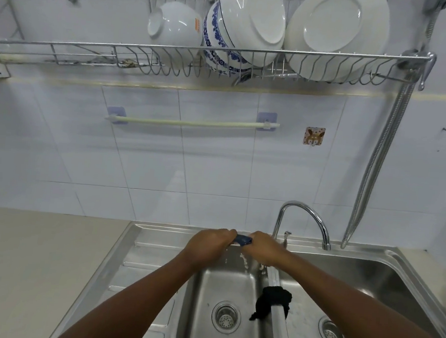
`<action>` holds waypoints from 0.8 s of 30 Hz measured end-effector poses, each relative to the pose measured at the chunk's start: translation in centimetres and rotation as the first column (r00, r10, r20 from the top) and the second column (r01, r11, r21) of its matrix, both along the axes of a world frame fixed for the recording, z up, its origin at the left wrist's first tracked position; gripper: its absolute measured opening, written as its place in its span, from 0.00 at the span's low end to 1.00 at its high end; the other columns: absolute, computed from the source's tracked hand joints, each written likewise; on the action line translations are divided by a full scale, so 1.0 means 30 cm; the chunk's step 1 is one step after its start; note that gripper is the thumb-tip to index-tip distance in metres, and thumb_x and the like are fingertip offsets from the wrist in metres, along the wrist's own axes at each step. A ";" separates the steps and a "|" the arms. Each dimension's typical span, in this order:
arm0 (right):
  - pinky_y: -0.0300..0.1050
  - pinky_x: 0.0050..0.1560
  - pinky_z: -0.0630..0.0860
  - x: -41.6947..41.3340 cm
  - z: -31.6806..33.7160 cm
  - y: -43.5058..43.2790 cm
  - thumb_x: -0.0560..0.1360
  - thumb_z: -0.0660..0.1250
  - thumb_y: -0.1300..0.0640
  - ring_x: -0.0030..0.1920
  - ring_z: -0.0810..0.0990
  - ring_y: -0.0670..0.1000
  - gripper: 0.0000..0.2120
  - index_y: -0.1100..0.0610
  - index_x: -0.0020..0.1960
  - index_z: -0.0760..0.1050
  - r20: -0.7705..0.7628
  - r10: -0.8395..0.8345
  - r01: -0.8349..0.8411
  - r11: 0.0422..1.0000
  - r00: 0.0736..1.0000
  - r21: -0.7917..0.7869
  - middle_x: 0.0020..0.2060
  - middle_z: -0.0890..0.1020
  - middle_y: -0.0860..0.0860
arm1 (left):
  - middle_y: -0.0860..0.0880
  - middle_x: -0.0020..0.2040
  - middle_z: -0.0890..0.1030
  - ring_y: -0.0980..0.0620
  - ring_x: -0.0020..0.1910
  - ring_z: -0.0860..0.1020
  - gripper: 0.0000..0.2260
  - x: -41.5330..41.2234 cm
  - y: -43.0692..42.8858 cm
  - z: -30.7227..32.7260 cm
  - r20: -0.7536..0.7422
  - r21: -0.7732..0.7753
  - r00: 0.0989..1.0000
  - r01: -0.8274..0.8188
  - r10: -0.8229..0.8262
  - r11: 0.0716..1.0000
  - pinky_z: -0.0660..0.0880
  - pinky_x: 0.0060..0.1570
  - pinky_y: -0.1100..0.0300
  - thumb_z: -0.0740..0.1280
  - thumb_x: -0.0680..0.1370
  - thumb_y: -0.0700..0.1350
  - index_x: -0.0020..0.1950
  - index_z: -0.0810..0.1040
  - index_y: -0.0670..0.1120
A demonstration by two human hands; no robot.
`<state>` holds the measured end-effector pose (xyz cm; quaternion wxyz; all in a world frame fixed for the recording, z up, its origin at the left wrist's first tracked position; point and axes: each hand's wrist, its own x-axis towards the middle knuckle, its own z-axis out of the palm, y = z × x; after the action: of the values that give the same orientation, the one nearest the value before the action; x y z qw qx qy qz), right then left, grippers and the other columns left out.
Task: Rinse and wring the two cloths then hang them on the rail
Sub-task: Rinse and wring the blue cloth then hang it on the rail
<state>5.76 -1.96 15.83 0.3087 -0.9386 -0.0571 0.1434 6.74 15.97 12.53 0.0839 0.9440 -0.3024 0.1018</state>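
Observation:
Both hands grip a blue cloth (243,239) twisted tight between them, over the back of the left sink basin (222,282). My left hand (211,244) holds its left end and my right hand (262,247) its right end. Water drops fall from the cloth into the basin. A black cloth (272,302) lies draped over the divider between the two basins. The cream rail (190,123) is fixed to the tiled wall above and has nothing on it.
A chrome tap (306,216) arches behind the divider toward the right basin (367,289). A wire dish rack (226,58) with bowls and plates hangs above the rail. A metal hose (379,161) hangs at the right. A beige counter (33,260) lies left.

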 end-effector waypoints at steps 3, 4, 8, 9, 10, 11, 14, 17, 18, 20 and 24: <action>0.40 0.26 0.61 -0.007 0.017 0.003 0.72 0.64 0.58 0.26 0.67 0.47 0.06 0.58 0.37 0.72 -0.012 -0.003 0.003 0.999 1.000 0.043 0.26 0.70 0.50 | 0.51 0.49 0.82 0.50 0.44 0.81 0.10 0.017 0.009 -0.017 0.000 -0.018 1.000 0.000 0.000 1.000 0.79 0.41 0.53 0.61 0.77 0.48 0.58 0.73 0.54; 0.40 0.27 0.61 -0.009 0.021 -0.001 0.71 0.65 0.57 0.27 0.68 0.48 0.05 0.57 0.38 0.73 0.002 0.014 -0.014 0.998 1.000 0.055 0.26 0.70 0.50 | 0.51 0.49 0.82 0.50 0.44 0.81 0.09 0.018 0.007 -0.011 -0.009 -0.032 1.000 -0.006 0.006 0.999 0.79 0.41 0.52 0.61 0.78 0.47 0.57 0.72 0.53; 0.38 0.33 0.71 -0.026 0.026 -0.056 0.74 0.66 0.44 0.32 0.76 0.45 0.12 0.53 0.47 0.73 0.010 0.144 -0.143 0.974 0.990 0.176 0.33 0.77 0.47 | 0.45 0.49 0.81 0.48 0.44 0.80 0.08 0.004 0.000 0.026 -0.310 -0.308 0.951 -0.119 0.019 0.944 0.77 0.45 0.52 0.59 0.81 0.52 0.55 0.67 0.50; 0.38 0.32 0.74 -0.030 0.026 -0.073 0.75 0.65 0.44 0.31 0.78 0.45 0.14 0.54 0.50 0.72 -0.010 0.136 -0.129 0.959 0.991 0.254 0.34 0.79 0.47 | 0.45 0.49 0.80 0.49 0.44 0.79 0.09 -0.007 0.001 0.036 -0.390 -0.391 0.920 -0.145 -0.021 0.909 0.77 0.44 0.54 0.59 0.81 0.53 0.56 0.66 0.51; 0.38 0.31 0.76 -0.032 0.023 -0.087 0.76 0.64 0.45 0.32 0.80 0.47 0.13 0.53 0.52 0.71 -0.010 0.117 -0.108 0.945 0.993 0.308 0.36 0.81 0.48 | 0.44 0.50 0.79 0.50 0.44 0.79 0.10 -0.020 0.001 0.048 -0.434 -0.456 0.898 -0.152 -0.071 0.877 0.76 0.43 0.56 0.60 0.81 0.53 0.58 0.64 0.51; 0.38 0.32 0.77 -0.032 0.022 -0.097 0.77 0.63 0.46 0.34 0.82 0.49 0.11 0.52 0.53 0.71 0.010 0.096 -0.094 0.935 0.995 0.342 0.38 0.82 0.49 | 0.44 0.51 0.78 0.50 0.44 0.78 0.10 -0.029 0.002 0.054 -0.467 -0.498 0.878 -0.164 -0.104 0.851 0.76 0.42 0.57 0.60 0.81 0.53 0.59 0.64 0.51; 0.41 0.45 0.76 -0.023 0.021 -0.116 0.79 0.60 0.50 0.45 0.81 0.50 0.08 0.51 0.51 0.77 0.158 0.073 -0.113 0.959 0.985 0.260 0.46 0.83 0.51 | 0.47 0.55 0.75 0.47 0.44 0.79 0.10 -0.051 0.001 0.079 -0.536 -0.561 0.834 -0.236 -0.132 0.794 0.77 0.33 0.60 0.60 0.81 0.48 0.61 0.64 0.53; 0.44 0.48 0.73 -0.014 0.017 -0.118 0.79 0.60 0.53 0.47 0.80 0.51 0.11 0.53 0.47 0.80 0.227 0.028 -0.075 0.977 0.974 0.198 0.44 0.83 0.52 | 0.49 0.55 0.78 0.48 0.46 0.79 0.12 -0.060 -0.007 0.090 -0.547 -0.609 0.823 -0.264 -0.155 0.748 0.77 0.35 0.57 0.62 0.80 0.44 0.62 0.68 0.56; 0.41 0.47 0.72 -0.014 0.021 -0.118 0.79 0.61 0.53 0.46 0.79 0.50 0.11 0.53 0.46 0.80 0.267 0.005 -0.054 0.983 0.964 0.176 0.42 0.82 0.51 | 0.51 0.55 0.79 0.52 0.48 0.79 0.11 -0.064 -0.011 0.090 -0.530 -0.616 0.833 -0.248 -0.161 0.748 0.78 0.43 0.56 0.64 0.79 0.46 0.61 0.71 0.56; 0.33 0.43 0.70 -0.012 0.027 -0.121 0.77 0.64 0.53 0.44 0.78 0.47 0.09 0.52 0.45 0.81 0.329 -0.071 -0.005 0.974 0.942 0.225 0.40 0.81 0.48 | 0.55 0.52 0.81 0.56 0.50 0.80 0.12 -0.074 -0.020 0.086 -0.503 -0.583 0.852 -0.214 -0.142 0.783 0.78 0.51 0.55 0.70 0.74 0.54 0.56 0.74 0.58; 0.29 0.39 0.72 -0.016 0.043 -0.117 0.76 0.67 0.55 0.40 0.80 0.41 0.05 0.51 0.43 0.81 0.329 -0.142 -0.003 0.915 0.933 0.403 0.39 0.84 0.47 | 0.52 0.44 0.81 0.55 0.43 0.79 0.09 -0.076 -0.045 0.100 -0.437 -0.514 0.899 -0.220 -0.033 0.829 0.76 0.47 0.51 0.69 0.73 0.58 0.47 0.77 0.55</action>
<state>5.28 -5.48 17.11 0.4823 -0.8680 -0.1055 -0.0525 4.46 14.64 15.54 0.4112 0.8920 -0.1865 -0.0209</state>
